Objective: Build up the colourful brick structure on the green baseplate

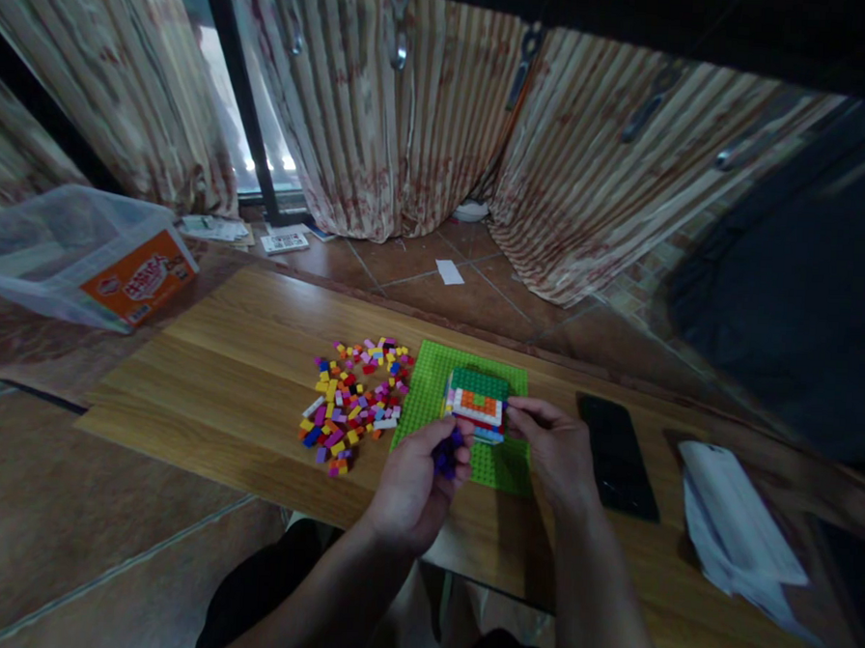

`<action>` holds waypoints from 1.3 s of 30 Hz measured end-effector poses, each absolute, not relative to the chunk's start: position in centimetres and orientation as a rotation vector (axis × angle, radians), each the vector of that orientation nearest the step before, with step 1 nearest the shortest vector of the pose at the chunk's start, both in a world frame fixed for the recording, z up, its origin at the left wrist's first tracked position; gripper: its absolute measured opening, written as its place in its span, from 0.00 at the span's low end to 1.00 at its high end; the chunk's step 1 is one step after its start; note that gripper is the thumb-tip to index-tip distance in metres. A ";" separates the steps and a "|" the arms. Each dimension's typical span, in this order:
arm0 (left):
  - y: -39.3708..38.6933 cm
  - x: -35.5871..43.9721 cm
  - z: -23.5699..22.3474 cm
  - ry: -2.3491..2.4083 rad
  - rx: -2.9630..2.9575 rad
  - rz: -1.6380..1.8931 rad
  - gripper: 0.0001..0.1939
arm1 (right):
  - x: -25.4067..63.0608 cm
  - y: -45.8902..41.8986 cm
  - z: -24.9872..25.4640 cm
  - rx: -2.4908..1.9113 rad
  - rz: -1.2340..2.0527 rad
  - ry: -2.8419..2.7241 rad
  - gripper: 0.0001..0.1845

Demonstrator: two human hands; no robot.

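Observation:
A block building with a dark green top and a white, orange and green patch stands on the light green baseplate. My left hand is curled, palm up, around several dark purple bricks just in front of the building. At the building's right side, my right hand is closed in a pinch, its fingertips at a small dark bluish-purple brick. Whether that brick touches the building cannot be made out. Left of the baseplate lies a loose spread of coloured bricks.
A black phone lies right of the baseplate on the wooden table. Farther right is a white packet in clear plastic. A clear plastic bin with an orange label stands beyond the table's left end. Striped curtains hang behind.

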State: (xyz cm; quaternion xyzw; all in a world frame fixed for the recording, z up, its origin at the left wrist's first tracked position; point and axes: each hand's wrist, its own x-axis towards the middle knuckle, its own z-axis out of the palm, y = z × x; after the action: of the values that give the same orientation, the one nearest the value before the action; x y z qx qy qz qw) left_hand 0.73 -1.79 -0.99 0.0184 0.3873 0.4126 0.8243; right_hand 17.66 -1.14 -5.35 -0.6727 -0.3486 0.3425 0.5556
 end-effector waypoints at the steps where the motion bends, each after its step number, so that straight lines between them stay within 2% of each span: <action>1: -1.8 0.7 -1.0 0.827 0.037 0.879 0.11 | 17.6 -1.1 -5.3 -1.593 0.808 -0.816 0.12; 7: -1.8 0.8 -1.0 0.831 0.034 0.878 0.12 | 17.6 -1.0 -5.5 -1.563 0.858 -0.710 0.13; 14: -2.1 1.1 -1.4 0.792 0.037 0.916 0.06 | 17.6 -0.7 -5.9 -1.507 0.922 -0.587 0.13; 19: -2.2 1.4 -1.8 0.745 0.010 0.942 0.11 | 17.3 -0.8 -5.5 -1.562 0.872 -0.588 0.13; 23: -2.3 1.3 -1.9 0.721 0.006 0.953 0.12 | 16.2 -1.9 -3.8 -1.570 0.709 -0.782 0.10; 28: -2.3 1.3 -2.1 0.688 0.070 0.982 0.15 | 14.8 -3.7 -2.2 -1.408 0.948 -1.259 0.11; 30: -2.2 1.3 -2.3 0.680 0.105 1.005 0.16 | 14.6 -4.0 -2.1 -1.375 0.949 -1.382 0.12; 34: -2.1 1.4 -2.6 0.701 0.160 1.033 0.17 | 14.6 -4.1 -2.2 -1.349 0.845 -1.473 0.11; 39: -2.2 1.5 -2.5 0.736 0.181 1.001 0.18 | 14.6 -4.1 -2.5 -1.330 0.877 -1.471 0.07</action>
State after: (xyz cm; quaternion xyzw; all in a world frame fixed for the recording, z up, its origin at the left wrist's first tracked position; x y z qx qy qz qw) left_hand 1.49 -2.18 -2.45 0.0846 0.3442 0.4681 0.8095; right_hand 14.64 -4.13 -2.48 -0.5423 -0.5996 0.3575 0.4675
